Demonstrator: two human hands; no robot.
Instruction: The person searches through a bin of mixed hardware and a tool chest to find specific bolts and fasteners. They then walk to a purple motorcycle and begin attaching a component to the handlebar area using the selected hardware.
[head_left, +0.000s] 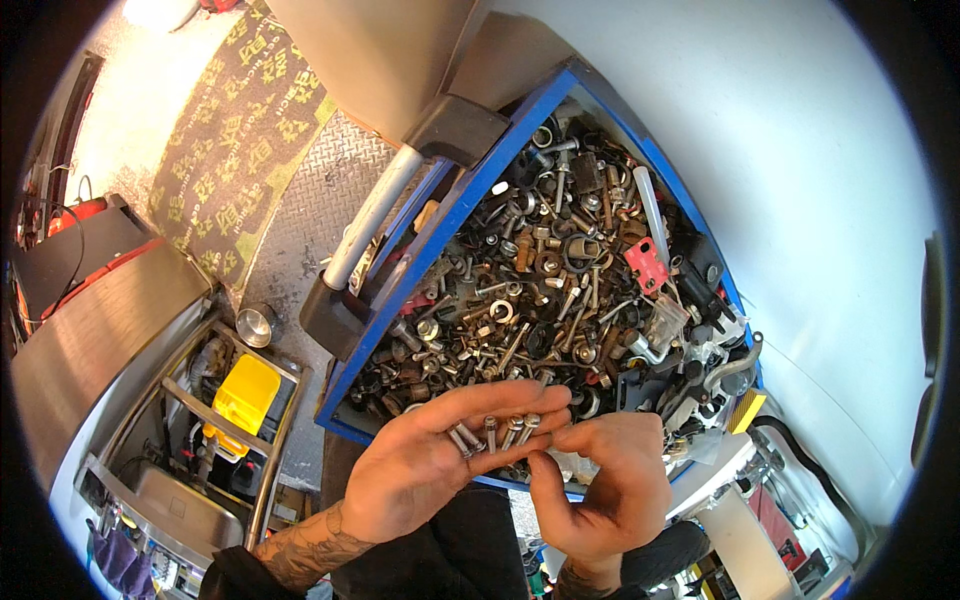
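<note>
Palm up, my left hand (420, 465) holds several small metal bolts (491, 433) lying across its curved fingers. My right hand (607, 480) is at the left fingertips, its thumb and forefinger slightly apart with nothing visible between them. Its other fingers curl inward, so their inner side is partly hidden. Both hands are over the near edge of a blue-rimmed metal drawer (480, 196). Mixed bolts, nuts, washers and rusty fittings (555, 277) fill it. A red metal plate (646, 265) and a pale plastic strip (651, 210) lie on the pile.
A grey bar handle with black ends (375, 217) runs along the drawer's left side. To the left stands a metal-framed cart (217, 420) carrying a yellow plastic container (247, 394). A metal bowl (253, 327) sits near the cart. A smooth pale panel (810, 187) borders the drawer's right side.
</note>
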